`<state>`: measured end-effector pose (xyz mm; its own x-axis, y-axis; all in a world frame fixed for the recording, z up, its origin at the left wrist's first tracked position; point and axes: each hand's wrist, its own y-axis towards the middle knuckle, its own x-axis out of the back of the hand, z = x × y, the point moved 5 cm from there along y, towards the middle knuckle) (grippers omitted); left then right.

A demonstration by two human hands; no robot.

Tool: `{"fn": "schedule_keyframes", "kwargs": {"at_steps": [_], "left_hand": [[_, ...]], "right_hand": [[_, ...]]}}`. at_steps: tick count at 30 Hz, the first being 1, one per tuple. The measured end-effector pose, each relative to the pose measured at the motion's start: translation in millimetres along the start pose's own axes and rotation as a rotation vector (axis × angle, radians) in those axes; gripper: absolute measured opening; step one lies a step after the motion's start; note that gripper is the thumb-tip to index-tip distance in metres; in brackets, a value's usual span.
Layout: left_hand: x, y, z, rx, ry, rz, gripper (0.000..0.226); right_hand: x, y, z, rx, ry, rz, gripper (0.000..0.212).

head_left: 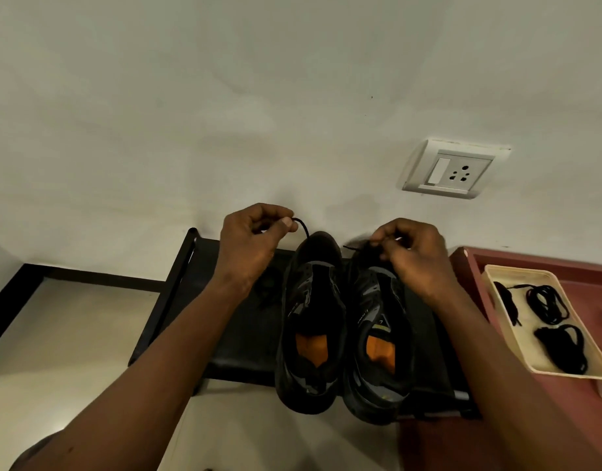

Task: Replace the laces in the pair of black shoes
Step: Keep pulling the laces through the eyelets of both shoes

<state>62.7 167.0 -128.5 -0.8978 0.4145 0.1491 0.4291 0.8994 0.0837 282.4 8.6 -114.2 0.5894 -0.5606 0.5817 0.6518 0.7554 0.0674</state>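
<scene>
Pair of black shoes (313, 375) set side by side on black rack (245, 338); left grip (255, 243) clamped on lace (305, 230), right grip (415, 253) pinched on lace end at toe; lace best pulled evenly, kept taut

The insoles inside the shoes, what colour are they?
Orange insoles, clearest in the head view, inside both black shoes.

pale wall (225, 96), socket (454, 169), tiled floor (72, 334)

A black stand (245, 334) carries 2 black shoes (313, 300) side by side
</scene>
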Motion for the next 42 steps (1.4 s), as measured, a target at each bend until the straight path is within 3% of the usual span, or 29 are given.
{"fn": "schedule_keyframes", "kwargs": {"at_steps": [3,4,7,9,11,14,20,24,27,31,36,39,41,42], "left_hand": [[-8,-10,-10,-0.193,0.482,0.073,0.033],[-14,-14,-13,-0.258,0.518,0.144,0.046],[-35,-23,-18,-0.22,0.246,0.389,0.056],[-42,-24,-16,-0.117,0.072,0.476,0.041],[-40,-19,-14,-0.077,0.043,0.471,0.022],[-28,-12,-9,-0.025,0.03,0.393,0.014],[10,8,-1,0.093,-0.057,-0.079,0.018],[30,12,6,0.222,-0.153,-0.284,0.02],[36,12,9,0.257,-0.19,-0.344,0.018],[31,12,9,0.272,-0.228,-0.353,0.019],[30,16,7,0.254,-0.222,-0.387,0.021],[28,19,12,0.238,-0.171,-0.344,0.017],[22,19,17,0.199,0.115,-0.241,0.011],[16,17,21,0.185,0.304,-0.175,0.024]], "right_hand": [[-17,-8,23,0.047,0.223,0.18,0.026],[-23,-12,29,0.068,0.248,0.236,0.021],[-37,-20,39,0.111,0.23,0.316,0.015],[-39,-21,42,0.113,0.222,0.303,0.012],[-38,-20,42,0.121,0.272,0.286,0.011],[-31,-17,37,0.117,0.304,0.253,0.008],[-7,-8,20,0.075,0.349,0.204,0.01],[3,-4,12,0.035,0.359,0.17,0.012],[4,-1,4,-0.017,0.302,0.191,0.016],[-5,-2,-8,-0.054,-0.018,0.264,0.022],[-6,-1,-16,-0.091,-0.345,0.243,0.007],[-6,0,-22,-0.195,-0.08,0.184,0.012],[-17,-1,-21,-0.318,0.339,0.153,0.014],[-25,-2,-20,-0.377,0.534,0.126,0.015]]}}
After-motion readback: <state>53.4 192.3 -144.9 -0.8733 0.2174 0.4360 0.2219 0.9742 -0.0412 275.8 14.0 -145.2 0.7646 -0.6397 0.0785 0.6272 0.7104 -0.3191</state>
